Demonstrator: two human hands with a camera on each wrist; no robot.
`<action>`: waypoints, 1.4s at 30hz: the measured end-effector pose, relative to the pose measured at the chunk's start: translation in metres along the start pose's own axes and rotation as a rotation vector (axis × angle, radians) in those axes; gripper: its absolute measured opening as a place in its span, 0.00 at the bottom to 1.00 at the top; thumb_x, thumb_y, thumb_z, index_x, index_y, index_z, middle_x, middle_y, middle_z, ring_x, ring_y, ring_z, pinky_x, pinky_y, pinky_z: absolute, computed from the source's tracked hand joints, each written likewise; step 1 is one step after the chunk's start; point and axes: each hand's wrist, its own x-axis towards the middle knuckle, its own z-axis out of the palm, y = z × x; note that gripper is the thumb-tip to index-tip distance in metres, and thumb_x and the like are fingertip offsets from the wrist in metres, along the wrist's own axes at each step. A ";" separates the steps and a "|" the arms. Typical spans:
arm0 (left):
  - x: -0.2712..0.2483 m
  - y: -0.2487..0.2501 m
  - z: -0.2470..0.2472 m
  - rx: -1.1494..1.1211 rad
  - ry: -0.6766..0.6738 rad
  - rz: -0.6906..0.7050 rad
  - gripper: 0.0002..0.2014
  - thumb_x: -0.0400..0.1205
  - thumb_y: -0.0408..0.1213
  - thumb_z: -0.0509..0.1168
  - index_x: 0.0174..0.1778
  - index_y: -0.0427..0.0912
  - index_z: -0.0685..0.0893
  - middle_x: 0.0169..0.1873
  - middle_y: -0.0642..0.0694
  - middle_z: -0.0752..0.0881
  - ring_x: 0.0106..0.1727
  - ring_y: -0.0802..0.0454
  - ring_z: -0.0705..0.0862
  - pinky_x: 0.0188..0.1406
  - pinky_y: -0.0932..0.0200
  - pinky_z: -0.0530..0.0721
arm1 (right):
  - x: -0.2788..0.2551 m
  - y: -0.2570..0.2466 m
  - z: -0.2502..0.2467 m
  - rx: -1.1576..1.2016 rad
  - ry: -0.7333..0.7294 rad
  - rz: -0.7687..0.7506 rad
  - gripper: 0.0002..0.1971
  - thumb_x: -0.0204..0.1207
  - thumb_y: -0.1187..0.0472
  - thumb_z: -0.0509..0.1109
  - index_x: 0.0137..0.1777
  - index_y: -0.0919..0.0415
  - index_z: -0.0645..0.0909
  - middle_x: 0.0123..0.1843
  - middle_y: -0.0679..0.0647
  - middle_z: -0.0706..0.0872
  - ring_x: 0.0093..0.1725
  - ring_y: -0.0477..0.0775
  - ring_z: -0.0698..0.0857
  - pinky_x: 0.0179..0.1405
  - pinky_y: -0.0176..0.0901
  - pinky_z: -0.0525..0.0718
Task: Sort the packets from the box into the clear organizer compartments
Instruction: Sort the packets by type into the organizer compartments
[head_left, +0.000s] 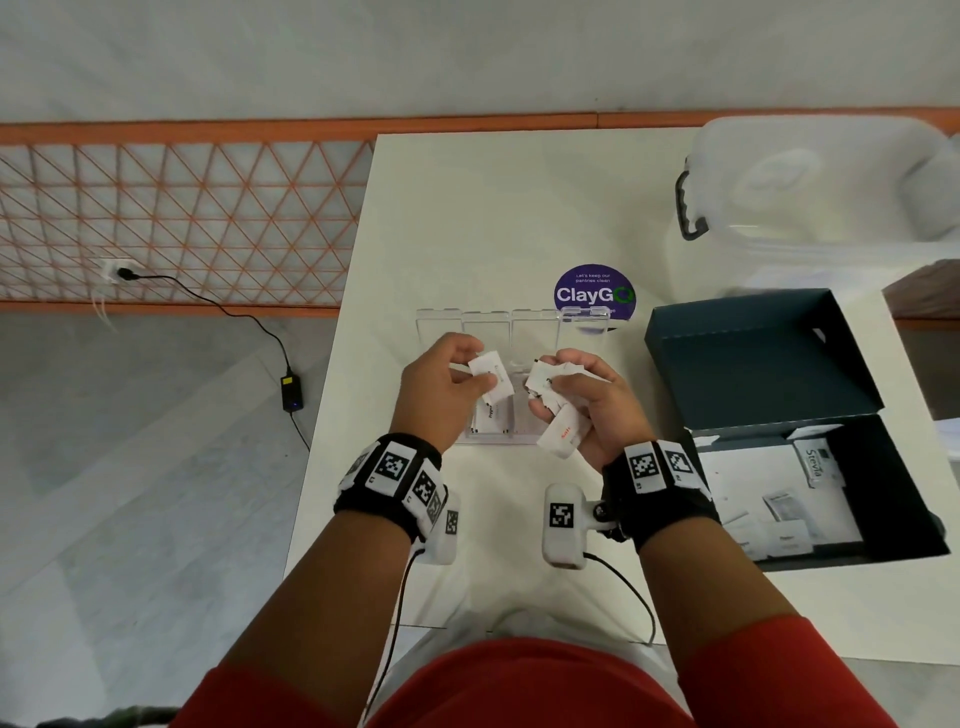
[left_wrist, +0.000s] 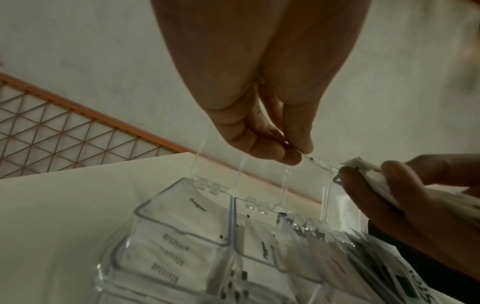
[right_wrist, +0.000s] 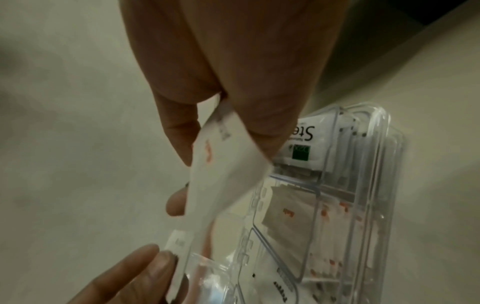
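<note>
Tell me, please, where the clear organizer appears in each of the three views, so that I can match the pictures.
Head: the clear organizer lies on the table at the centre, partly hidden under both hands, lids raised on its far side.
Left wrist: bottom centre, below the left hand.
Right wrist: lower right, behind the salt packet.
Shared landmark: the Stevia packet in the organizer.

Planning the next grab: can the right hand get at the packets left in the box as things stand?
Probably not yet: the right hand is full, gripping several packets. The open box beside it has nothing over it.
</note>
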 end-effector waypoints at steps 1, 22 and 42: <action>0.000 -0.001 -0.001 -0.009 0.010 -0.008 0.12 0.76 0.32 0.74 0.46 0.56 0.83 0.44 0.59 0.85 0.41 0.58 0.87 0.40 0.72 0.82 | 0.000 -0.001 -0.001 0.004 0.005 -0.004 0.14 0.75 0.81 0.66 0.45 0.63 0.84 0.50 0.61 0.91 0.44 0.64 0.91 0.34 0.51 0.90; 0.010 -0.021 0.020 0.331 0.017 0.029 0.09 0.77 0.43 0.74 0.51 0.48 0.86 0.50 0.54 0.79 0.45 0.57 0.79 0.48 0.66 0.76 | -0.004 -0.008 -0.004 -0.035 -0.017 0.001 0.15 0.74 0.83 0.68 0.45 0.61 0.84 0.47 0.59 0.91 0.43 0.61 0.92 0.35 0.49 0.91; 0.007 0.016 -0.001 -0.128 -0.292 -0.144 0.07 0.73 0.26 0.74 0.38 0.42 0.84 0.31 0.49 0.88 0.31 0.55 0.83 0.32 0.63 0.82 | 0.003 -0.004 0.007 -0.182 -0.029 0.053 0.15 0.72 0.77 0.76 0.46 0.55 0.84 0.48 0.54 0.92 0.44 0.55 0.93 0.30 0.40 0.88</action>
